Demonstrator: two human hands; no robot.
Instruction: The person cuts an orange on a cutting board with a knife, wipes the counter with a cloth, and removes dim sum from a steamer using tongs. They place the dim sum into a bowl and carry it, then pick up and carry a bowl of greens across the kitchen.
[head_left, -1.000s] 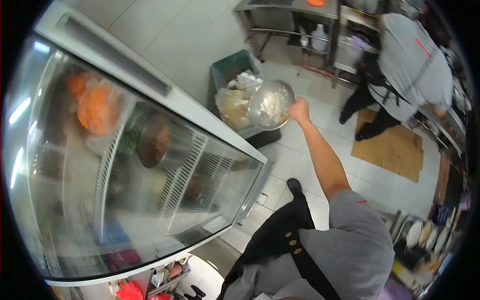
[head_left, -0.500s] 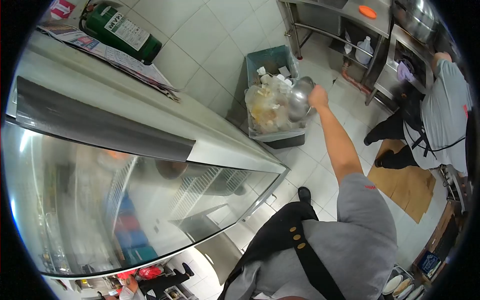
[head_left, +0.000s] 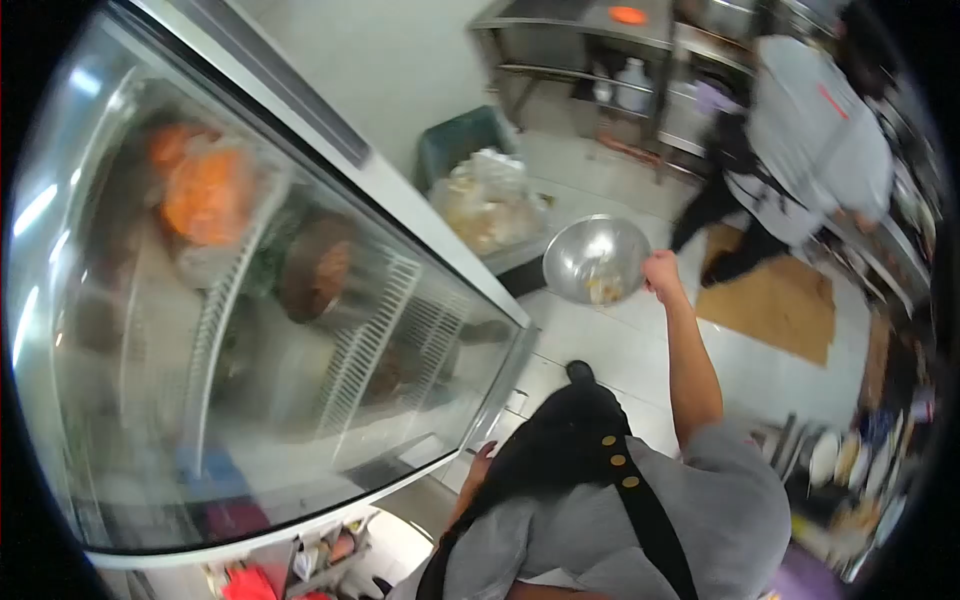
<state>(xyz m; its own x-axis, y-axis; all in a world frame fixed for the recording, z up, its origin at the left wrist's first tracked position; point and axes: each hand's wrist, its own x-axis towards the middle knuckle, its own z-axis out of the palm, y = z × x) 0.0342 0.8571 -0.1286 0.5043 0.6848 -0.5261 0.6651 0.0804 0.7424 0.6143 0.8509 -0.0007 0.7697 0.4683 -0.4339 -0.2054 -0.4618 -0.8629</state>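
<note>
A round metal bowl [head_left: 598, 250] hangs over the floor, right of the green bin, with a few pale scraps at its bottom. My right hand [head_left: 660, 272] is closed on the bowl's right rim, my arm stretched forward. At the lower centre, beside my dark apron and near the bottom edge of the glass-door fridge [head_left: 440, 455], part of my left hand [head_left: 483, 462] shows; its fingers are small and blurred. The green bin [head_left: 450, 140] holds a plastic bag [head_left: 490, 205] full of waste.
The fridge fills the left side. A co-worker [head_left: 815, 130] in a grey shirt stands on cardboard [head_left: 770, 300] at the upper right. A steel table [head_left: 570, 22] bears an orange object [head_left: 628, 15]. Plates [head_left: 825, 458] stand in a rack at the lower right.
The bowl, tilted over the bin half a second ago, is now away to its right with its inside visible. Most of the pale contents seen earlier are gone. My left hand has come into view.
</note>
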